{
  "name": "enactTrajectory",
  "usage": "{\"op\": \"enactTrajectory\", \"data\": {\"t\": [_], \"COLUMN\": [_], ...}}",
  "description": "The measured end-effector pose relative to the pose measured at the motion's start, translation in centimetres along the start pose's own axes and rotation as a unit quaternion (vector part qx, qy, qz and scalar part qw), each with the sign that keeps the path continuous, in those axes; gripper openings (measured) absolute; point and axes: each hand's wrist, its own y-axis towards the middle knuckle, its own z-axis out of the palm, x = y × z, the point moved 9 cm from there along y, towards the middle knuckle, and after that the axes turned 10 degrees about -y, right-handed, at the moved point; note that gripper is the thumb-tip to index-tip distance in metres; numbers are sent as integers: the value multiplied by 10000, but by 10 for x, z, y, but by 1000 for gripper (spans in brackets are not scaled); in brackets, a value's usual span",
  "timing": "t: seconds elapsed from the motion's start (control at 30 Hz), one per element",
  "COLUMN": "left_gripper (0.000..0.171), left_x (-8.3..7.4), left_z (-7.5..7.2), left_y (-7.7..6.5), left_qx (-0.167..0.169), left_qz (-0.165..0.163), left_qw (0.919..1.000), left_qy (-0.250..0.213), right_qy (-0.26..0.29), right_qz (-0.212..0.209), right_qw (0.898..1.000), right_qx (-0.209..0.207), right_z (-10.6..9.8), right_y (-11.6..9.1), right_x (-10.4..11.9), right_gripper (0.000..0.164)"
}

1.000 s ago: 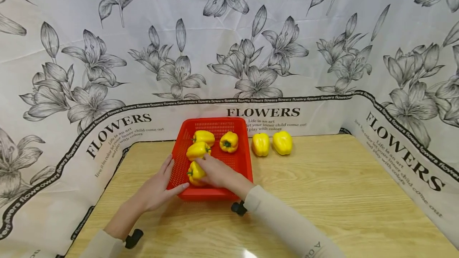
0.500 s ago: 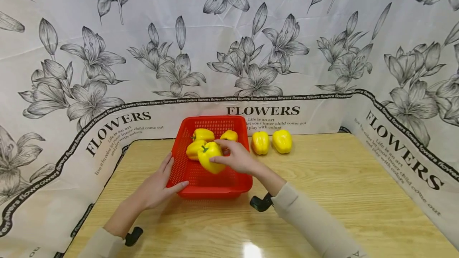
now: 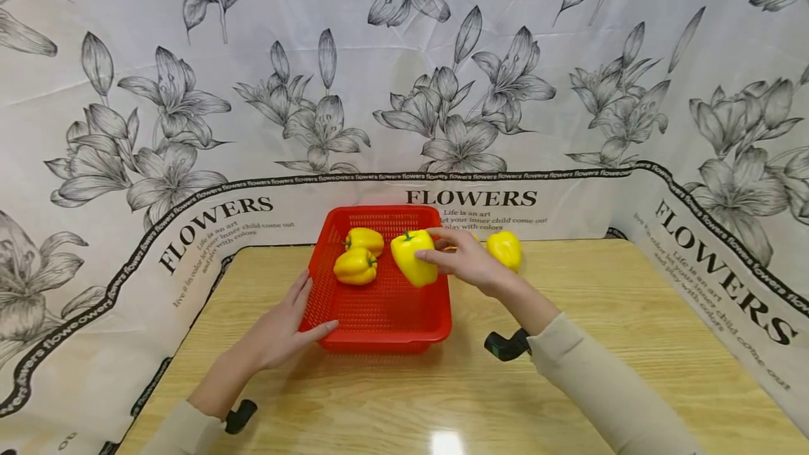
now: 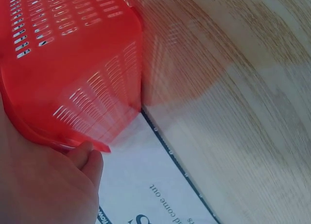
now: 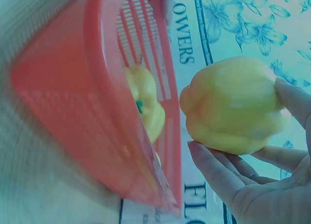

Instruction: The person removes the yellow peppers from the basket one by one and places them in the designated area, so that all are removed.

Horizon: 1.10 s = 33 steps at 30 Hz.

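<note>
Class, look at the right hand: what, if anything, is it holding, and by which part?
The right hand holds a yellow bell pepper by its sides, between the thumb and fingers.

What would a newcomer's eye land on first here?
Probably the bright red basket, near the back of the wooden table, with two yellow peppers visible in its left half. Next, the yellow pepper held up by the right hand, seen against the basket's right side in the head view. Behind everything, the white backdrop with large line-drawn lilies and "FLOWERS" lettering.
</note>
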Motion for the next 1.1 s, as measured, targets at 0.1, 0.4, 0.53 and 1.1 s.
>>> {"op": "enactTrajectory", "data": {"t": [0.1,0.4,0.53,1.1], "left_gripper": [112,110,109,112], "left_x": [0,-5,-4,-3], "left_z": [-1,0,0,0], "left_y": [-1,0,-1,1], "left_qx": [-13,-71,-97,-10], "left_qz": [24,80,96,78], "left_qw": [10000,9999,9999,9999], "left_qy": [36,12,45,87], "right_qy": [20,49,-72,-260], "right_qz": [191,363,625,1199], "right_qw": [9998,9992,9978,9906], "right_qx": [-59,-189,-219,-609], "right_z": [-12,-51,-68,-139], "right_y": [-2,-17,-25,-37], "right_x": [-7,-36,-54,-119], "right_gripper": [69,62,70,82]}}
